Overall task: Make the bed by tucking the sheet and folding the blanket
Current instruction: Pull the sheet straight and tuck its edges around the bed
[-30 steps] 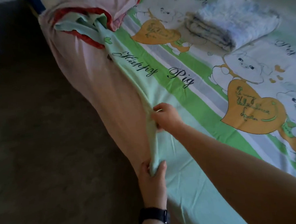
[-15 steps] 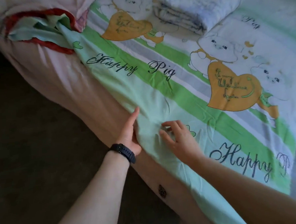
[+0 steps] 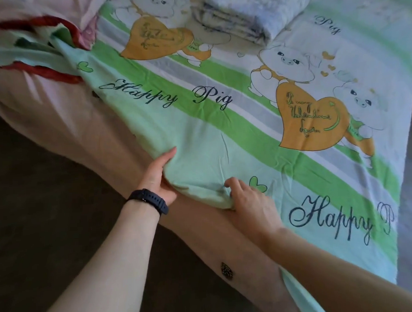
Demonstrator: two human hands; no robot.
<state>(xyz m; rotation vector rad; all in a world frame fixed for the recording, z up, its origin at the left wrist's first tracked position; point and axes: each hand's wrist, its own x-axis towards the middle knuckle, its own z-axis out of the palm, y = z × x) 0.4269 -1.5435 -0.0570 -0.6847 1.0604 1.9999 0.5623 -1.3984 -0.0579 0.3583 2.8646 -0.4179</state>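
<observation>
The left hand (image 3: 157,175) grasps the sheet (image 3: 199,142) edge, fingers tucked beneath; the right hand (image 3: 249,197) fingers pinch it at 6 o'clock. The folded blanket (image 3: 252,10) lies at 12 o'clock.

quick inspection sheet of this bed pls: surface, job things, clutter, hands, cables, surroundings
surface: mattress in a pinkish cover, near side bare
job's things: printed sheet spread over the top, near edge bunched at the mattress edge, not tucked there; folded blanket lying on the sheet at the far end
clutter: red-edged fabric bunched at the far left corner; small dark mark on the mattress side
hands: left hand, with black wristband, at the sheet's edge, fingers hidden under it; right hand grips the bunched edge
cables: nothing seen
surroundings: dark floor beside the bed
</observation>
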